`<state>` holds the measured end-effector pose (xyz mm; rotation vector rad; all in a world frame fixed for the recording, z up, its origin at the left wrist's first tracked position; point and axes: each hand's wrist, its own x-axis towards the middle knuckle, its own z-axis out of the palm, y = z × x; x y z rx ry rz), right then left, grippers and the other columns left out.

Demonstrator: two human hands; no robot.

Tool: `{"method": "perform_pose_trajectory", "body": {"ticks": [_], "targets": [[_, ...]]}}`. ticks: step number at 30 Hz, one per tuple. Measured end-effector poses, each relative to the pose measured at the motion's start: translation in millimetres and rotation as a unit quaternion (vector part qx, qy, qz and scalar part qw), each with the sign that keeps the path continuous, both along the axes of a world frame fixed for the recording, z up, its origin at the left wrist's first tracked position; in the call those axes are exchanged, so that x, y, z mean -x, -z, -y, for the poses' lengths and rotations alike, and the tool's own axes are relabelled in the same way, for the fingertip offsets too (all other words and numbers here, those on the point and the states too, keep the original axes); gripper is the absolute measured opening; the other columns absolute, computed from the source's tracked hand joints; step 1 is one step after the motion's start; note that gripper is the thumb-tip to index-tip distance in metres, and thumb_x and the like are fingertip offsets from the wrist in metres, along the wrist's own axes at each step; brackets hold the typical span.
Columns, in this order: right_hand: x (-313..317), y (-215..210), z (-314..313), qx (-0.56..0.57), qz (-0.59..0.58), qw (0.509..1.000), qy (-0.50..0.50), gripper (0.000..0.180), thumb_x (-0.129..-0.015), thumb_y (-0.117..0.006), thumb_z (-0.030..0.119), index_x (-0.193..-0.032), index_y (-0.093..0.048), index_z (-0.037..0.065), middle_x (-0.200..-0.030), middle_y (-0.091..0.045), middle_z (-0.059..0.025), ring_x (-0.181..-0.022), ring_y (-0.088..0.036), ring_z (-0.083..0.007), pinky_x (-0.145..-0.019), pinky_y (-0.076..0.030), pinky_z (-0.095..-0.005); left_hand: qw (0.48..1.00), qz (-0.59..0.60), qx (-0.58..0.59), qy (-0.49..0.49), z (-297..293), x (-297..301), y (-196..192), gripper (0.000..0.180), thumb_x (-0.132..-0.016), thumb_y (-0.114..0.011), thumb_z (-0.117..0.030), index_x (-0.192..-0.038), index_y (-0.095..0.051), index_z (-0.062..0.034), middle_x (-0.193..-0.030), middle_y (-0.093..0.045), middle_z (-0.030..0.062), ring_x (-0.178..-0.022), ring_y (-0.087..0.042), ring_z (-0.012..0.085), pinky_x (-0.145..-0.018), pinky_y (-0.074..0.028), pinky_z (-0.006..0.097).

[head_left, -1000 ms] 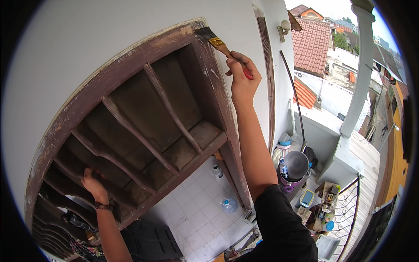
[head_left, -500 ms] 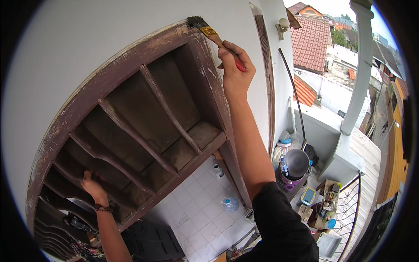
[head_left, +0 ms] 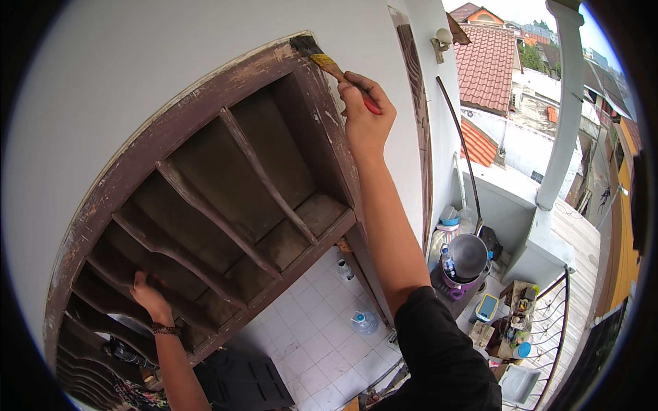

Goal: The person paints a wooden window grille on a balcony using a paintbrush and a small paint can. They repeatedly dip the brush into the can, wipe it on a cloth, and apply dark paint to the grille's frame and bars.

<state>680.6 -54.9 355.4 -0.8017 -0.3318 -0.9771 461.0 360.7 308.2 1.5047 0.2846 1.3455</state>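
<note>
My right hand [head_left: 369,116] is closed round the red-ended wooden handle of a paintbrush [head_left: 327,63]. Its dark, wet-looking bristles press on the upper right corner of a brown wooden frame [head_left: 233,77] set against the wall. Old paint on that frame is scuffed and flaking. Lower left, my left hand [head_left: 151,300], with a beaded bracelet on the wrist, is closed on one of the wavy wooden slats [head_left: 106,264]; part of its fingers is hidden behind the wood.
Far below lies a tiled floor [head_left: 319,335] with a large water bottle [head_left: 364,322] and a black panel [head_left: 250,380]. At right stand a wok [head_left: 467,256], a cluttered crate [head_left: 522,301] and a curved metal railing [head_left: 563,329]. A wall lamp [head_left: 442,42] sticks out above.
The brush and my right hand have shifted slightly left and down along the frame's corner. My left hand keeps its hold on the slat.
</note>
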Motion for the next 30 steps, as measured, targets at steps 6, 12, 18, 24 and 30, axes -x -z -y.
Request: {"method": "perform_pose_trajectory", "body": {"ticks": [6, 12, 18, 24, 30], "targets": [[6.9, -0.7, 12.3, 0.0, 0.015, 0.999, 0.051, 0.024, -0.085, -0.071, 0.011, -0.105, -0.07, -0.002, -0.088, -0.07, -0.006, -0.072, -0.061, -0.0075, -0.063, -0.05, -0.0215, 1.0, -0.007, 0.002, -0.001, 1.5, 0.7, -0.9, 0.015, -0.082, -0.051, -0.016, -0.083, -0.056, -0.0025, -0.068, -0.051, 0.0076, -0.055, -0.051, 0.0196, -0.046, -0.042, 0.032], [5.2, -6.3, -1.5, 0.024, 0.063, 0.975, 0.21, 0.022, -0.08, -0.069, 0.007, -0.102, -0.071, 0.002, -0.096, -0.071, -0.0091, -0.08, -0.067, -0.0175, -0.074, -0.053, -0.0289, 1.0, -0.005, 0.01, -0.004, 2.5, 0.2, -1.5, 0.016, -0.082, -0.051, -0.017, -0.085, -0.057, -0.002, -0.067, -0.051, 0.007, -0.054, -0.051, 0.0191, -0.046, -0.041, 0.031], [4.8, -17.0, -7.1, 0.086, 0.1, 0.927, 0.352, 0.026, -0.074, -0.072, 0.006, -0.1, -0.07, 0.007, -0.094, -0.067, -0.0102, -0.07, -0.062, -0.0221, -0.063, -0.05, -0.0329, 1.0, 0.002, 0.005, -0.004, 3.7, -1.5, -0.8, 0.017, -0.083, -0.05, -0.017, -0.086, -0.057, -0.0013, -0.069, -0.052, 0.007, -0.056, -0.051, 0.0184, -0.046, -0.041, 0.031], [17.9, -14.9, -8.3, 0.146, 0.099, 0.929, 0.325, 0.027, -0.073, -0.073, 0.005, -0.099, -0.069, 0.005, -0.091, -0.066, -0.0107, -0.072, -0.06, -0.024, -0.063, -0.05, -0.0347, 1.0, 0.003, 0.006, 0.006, -1.0, -0.9, 1.4, 0.017, -0.083, -0.05, -0.016, -0.086, -0.057, -0.0009, -0.069, -0.052, 0.0072, -0.056, -0.051, 0.0183, -0.046, -0.041, 0.031], [18.2, -23.8, -3.0, 0.121, 0.079, 0.93, 0.339, 0.021, -0.075, -0.071, 0.003, -0.096, -0.072, 0.002, -0.09, -0.069, -0.0085, -0.066, -0.061, -0.0109, -0.062, -0.049, -0.0251, 1.0, -0.007, 0.006, 0.008, 1.0, 1.6, -0.5, 0.017, -0.082, -0.05, -0.016, -0.085, -0.057, -0.0005, -0.069, -0.051, 0.0071, -0.056, -0.051, 0.0187, -0.046, -0.041, 0.031]]}}
